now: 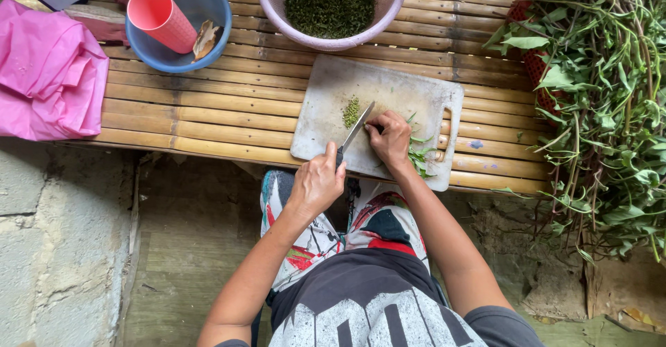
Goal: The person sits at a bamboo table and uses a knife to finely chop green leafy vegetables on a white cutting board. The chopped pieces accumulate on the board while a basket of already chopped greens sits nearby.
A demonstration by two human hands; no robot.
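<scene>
Kitchen knife [355, 133]: slim steel blade w/ dark handle, angled from near-left to far-right, tip down on the board's middle. Green leaf bunch [418, 154]: long thin leaves lying flat on the board's near-right part, cut end toward the blade. Small pile of chopped greens [352, 111] sits just left of the blade, finely cut.

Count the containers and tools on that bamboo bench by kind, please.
Bowls: 2, a blue bowl and a pink bowl
Cups: 1, a pink cup
Cutting boards: 1, cutting board
Knives: 1, knife in the left hand
Total: 5
</scene>
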